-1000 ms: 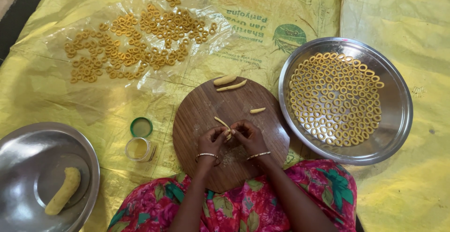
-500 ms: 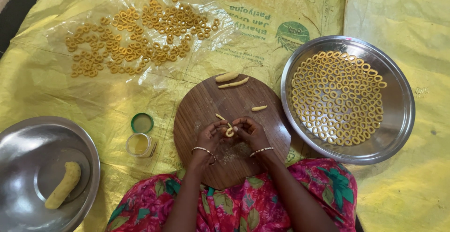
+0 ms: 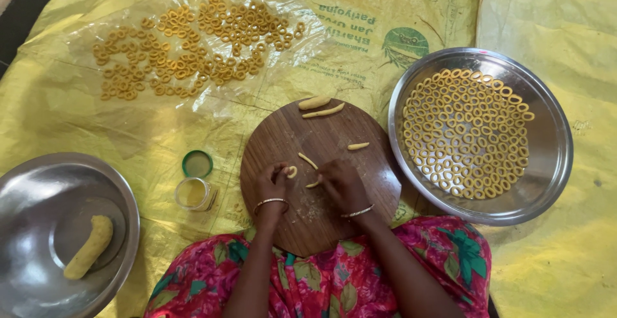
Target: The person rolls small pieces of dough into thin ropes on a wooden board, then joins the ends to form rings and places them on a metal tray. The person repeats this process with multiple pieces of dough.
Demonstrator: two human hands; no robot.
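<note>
Both my hands rest on a round wooden board [image 3: 283,138]. My left hand [image 3: 273,183] pinches a small yellow dough ring [image 3: 292,172] between its fingertips. My right hand [image 3: 340,183] lies just right of it, fingers curled over a short dough piece [image 3: 312,185] on the board. A thin dough strip [image 3: 308,160] lies between the hands. Farther up the board lie another short strip [image 3: 358,145] and two thicker dough rolls [image 3: 319,106].
A steel plate [image 3: 553,157] at the right holds several dough rings. More rings lie on clear plastic [image 3: 193,41] at the top left. A steel bowl [image 3: 38,189] with a dough log [image 3: 90,246] sits at the left. An open small jar [image 3: 193,193] and green lid [image 3: 196,163] stand beside the board.
My hands have parted a little. The dough piece held between both hands is now a closed ring in my left fingers, and my right hand has dropped to the board.
</note>
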